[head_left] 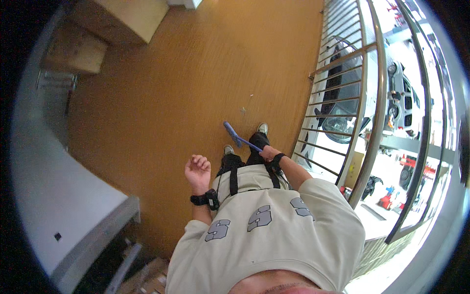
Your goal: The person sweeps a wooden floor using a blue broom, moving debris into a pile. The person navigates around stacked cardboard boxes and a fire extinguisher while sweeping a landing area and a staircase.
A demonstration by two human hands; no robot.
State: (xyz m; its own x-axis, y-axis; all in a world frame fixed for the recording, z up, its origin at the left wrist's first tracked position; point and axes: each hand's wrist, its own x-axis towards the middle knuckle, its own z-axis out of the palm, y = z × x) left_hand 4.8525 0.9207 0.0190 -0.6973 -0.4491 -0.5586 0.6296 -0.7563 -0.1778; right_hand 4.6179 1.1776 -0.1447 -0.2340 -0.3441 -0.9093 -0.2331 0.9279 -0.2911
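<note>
My right hand [268, 153] is closed round the handle of a blue-purple broom [233, 134], its head down near the wooden floor in front of my feet. The handle runs from my fist out to the left. My left hand [198, 170] is raised by my left side, palm showing and fingers loosely curled apart, with nothing in it. Small pale bits of litter [243, 110] lie on the floor [186, 88] just beyond the broom head. A dark band is on each wrist.
A metal railing [338, 117] runs along my right, with cars and a bright hall below it. Cardboard boxes [78, 49] stand at the far left. A white wall [73, 210] and a grey ledge [105, 228] lie at the near left.
</note>
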